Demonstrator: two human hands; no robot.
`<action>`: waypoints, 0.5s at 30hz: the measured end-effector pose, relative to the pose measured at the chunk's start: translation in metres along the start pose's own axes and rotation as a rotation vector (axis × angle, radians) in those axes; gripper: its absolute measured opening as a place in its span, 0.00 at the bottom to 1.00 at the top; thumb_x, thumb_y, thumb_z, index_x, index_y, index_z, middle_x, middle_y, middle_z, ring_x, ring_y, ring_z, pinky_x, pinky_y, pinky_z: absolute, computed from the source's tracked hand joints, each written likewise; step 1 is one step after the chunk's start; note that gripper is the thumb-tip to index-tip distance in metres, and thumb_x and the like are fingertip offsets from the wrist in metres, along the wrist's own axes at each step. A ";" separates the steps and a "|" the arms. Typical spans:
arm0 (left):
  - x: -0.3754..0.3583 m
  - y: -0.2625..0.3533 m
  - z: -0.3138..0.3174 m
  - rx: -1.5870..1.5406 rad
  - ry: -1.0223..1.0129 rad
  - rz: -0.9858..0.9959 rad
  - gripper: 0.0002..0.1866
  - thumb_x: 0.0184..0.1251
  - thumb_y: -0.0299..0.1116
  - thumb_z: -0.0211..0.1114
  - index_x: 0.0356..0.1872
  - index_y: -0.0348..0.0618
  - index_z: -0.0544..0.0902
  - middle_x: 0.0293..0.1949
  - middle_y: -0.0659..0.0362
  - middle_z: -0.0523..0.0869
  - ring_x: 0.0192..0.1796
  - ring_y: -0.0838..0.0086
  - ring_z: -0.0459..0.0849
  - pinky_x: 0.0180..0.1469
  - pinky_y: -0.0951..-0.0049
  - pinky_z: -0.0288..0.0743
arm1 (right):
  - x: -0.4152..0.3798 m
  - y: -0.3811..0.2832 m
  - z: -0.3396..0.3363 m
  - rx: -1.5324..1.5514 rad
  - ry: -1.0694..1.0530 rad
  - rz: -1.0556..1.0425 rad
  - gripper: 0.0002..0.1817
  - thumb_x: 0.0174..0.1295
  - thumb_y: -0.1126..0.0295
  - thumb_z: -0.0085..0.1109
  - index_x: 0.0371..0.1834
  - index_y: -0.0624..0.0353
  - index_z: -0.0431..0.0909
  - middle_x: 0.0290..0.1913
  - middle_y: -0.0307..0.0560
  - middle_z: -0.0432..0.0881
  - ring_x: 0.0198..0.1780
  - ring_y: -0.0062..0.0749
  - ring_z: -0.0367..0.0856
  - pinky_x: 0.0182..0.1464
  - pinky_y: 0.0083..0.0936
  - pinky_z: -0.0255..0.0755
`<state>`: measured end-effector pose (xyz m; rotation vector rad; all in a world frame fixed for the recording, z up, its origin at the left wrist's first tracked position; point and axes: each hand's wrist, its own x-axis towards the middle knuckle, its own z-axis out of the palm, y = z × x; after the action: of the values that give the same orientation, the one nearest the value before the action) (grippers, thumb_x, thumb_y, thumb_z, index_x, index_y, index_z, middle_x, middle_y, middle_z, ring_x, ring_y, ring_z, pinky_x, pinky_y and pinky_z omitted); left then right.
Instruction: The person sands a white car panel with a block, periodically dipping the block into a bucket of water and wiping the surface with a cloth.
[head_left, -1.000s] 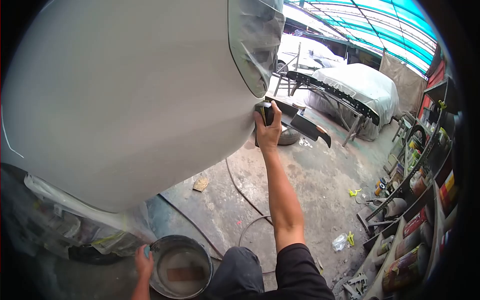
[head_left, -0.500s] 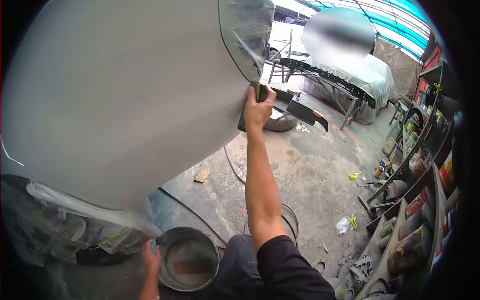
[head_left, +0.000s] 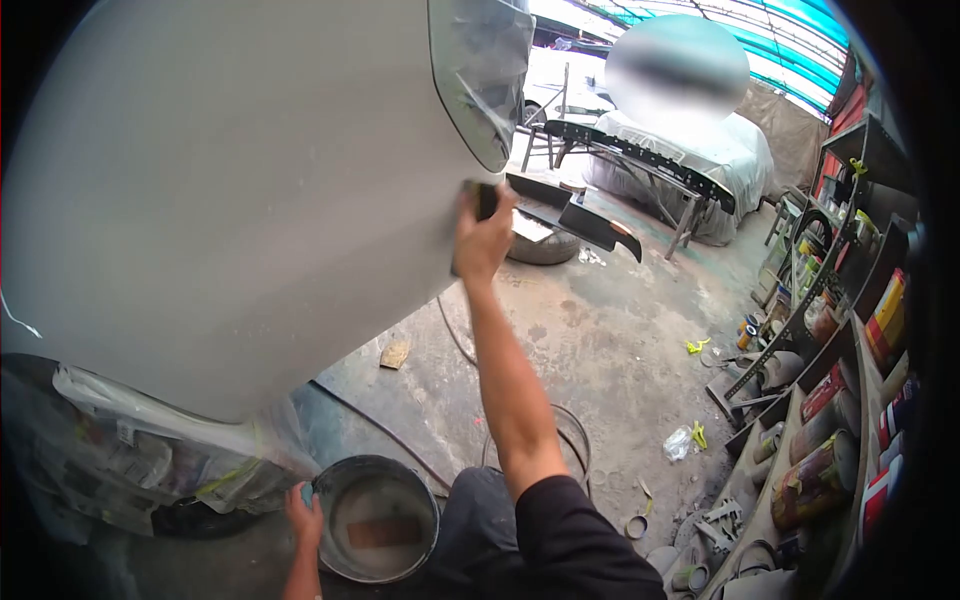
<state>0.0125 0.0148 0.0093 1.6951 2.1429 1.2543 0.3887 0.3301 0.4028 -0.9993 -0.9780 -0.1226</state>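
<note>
Across the left of the view stands a large vehicle body panel (head_left: pixel 230 190) in matte grey. My right hand (head_left: pixel 484 240), arm stretched out, is closed around a dark sanding block (head_left: pixel 484 203) at the panel's right edge, below a window (head_left: pixel 470 80) covered with plastic film. Low down, my left hand (head_left: pixel 303 518) is closed on a small teal piece (head_left: pixel 307 494), too small to make out, beside the rim of a black bucket (head_left: pixel 434 535). Cloudy water fills the bucket's bottom, with a brown rectangular piece (head_left: pixel 385 532) in it.
Plastic and paper masking (head_left: pixel 150 450) covers the panel's lower left. A hose (head_left: pixel 380 425) crosses the floor. Black bumper parts (head_left: pixel 640 160) rest on stands, near a tire (head_left: pixel 543 249) and a sheeted car (head_left: pixel 740 150). Shelves with paint cans (head_left: pixel 815 480) line the right. A person's blurred head shows behind.
My right hand has moved slightly left and down along the panel's edge with the sanding block. The view has shifted a little. My left hand stays by the bucket.
</note>
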 end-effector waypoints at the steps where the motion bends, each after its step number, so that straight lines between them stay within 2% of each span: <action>1: 0.000 -0.006 0.001 0.012 -0.002 0.013 0.21 0.65 0.25 0.70 0.59 0.38 0.81 0.54 0.40 0.83 0.59 0.39 0.81 0.62 0.48 0.75 | -0.021 -0.002 0.000 -0.057 0.012 -0.141 0.30 0.71 0.56 0.71 0.67 0.62 0.72 0.49 0.65 0.86 0.52 0.61 0.87 0.54 0.50 0.78; 4: -0.001 -0.010 0.003 0.015 -0.001 0.031 0.21 0.65 0.25 0.70 0.59 0.38 0.80 0.54 0.40 0.83 0.59 0.39 0.80 0.62 0.47 0.75 | 0.011 0.028 0.002 0.066 0.020 0.120 0.31 0.70 0.55 0.71 0.68 0.62 0.72 0.50 0.67 0.86 0.54 0.63 0.87 0.56 0.49 0.78; 5: -0.004 -0.008 -0.001 0.013 0.000 0.030 0.21 0.65 0.25 0.70 0.59 0.38 0.80 0.54 0.40 0.83 0.59 0.38 0.80 0.62 0.47 0.75 | 0.033 0.048 0.007 0.040 0.037 0.262 0.32 0.70 0.55 0.71 0.68 0.63 0.71 0.53 0.68 0.86 0.54 0.63 0.87 0.57 0.47 0.78; 6: -0.002 -0.010 0.000 0.023 0.000 0.019 0.21 0.65 0.25 0.70 0.59 0.38 0.80 0.54 0.41 0.83 0.59 0.38 0.81 0.62 0.47 0.75 | 0.045 0.045 0.004 0.149 0.006 0.418 0.32 0.70 0.55 0.72 0.68 0.64 0.72 0.55 0.69 0.86 0.54 0.62 0.87 0.58 0.45 0.78; 8: -0.002 -0.011 0.002 0.039 -0.006 -0.005 0.21 0.65 0.25 0.70 0.59 0.38 0.80 0.54 0.41 0.83 0.58 0.38 0.81 0.61 0.47 0.75 | 0.039 0.037 -0.002 0.080 -0.052 0.347 0.30 0.70 0.57 0.72 0.67 0.63 0.73 0.54 0.66 0.86 0.54 0.61 0.87 0.58 0.46 0.78; 12: 0.000 -0.010 0.001 0.033 -0.019 0.015 0.21 0.65 0.25 0.70 0.59 0.38 0.80 0.55 0.42 0.83 0.59 0.40 0.81 0.61 0.47 0.75 | -0.044 -0.013 0.006 0.001 -0.039 -0.334 0.29 0.70 0.57 0.72 0.66 0.61 0.74 0.55 0.63 0.85 0.57 0.62 0.87 0.56 0.49 0.80; 15: 0.000 -0.004 -0.003 0.040 -0.032 0.000 0.21 0.65 0.25 0.71 0.59 0.38 0.80 0.55 0.42 0.83 0.59 0.40 0.81 0.61 0.47 0.75 | -0.024 0.001 0.004 0.042 0.008 -0.236 0.27 0.70 0.57 0.71 0.66 0.60 0.74 0.53 0.62 0.86 0.56 0.61 0.87 0.56 0.51 0.80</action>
<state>0.0082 0.0129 0.0087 1.7188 2.1643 1.1841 0.3729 0.3258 0.3851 -0.8423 -1.0850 -0.3001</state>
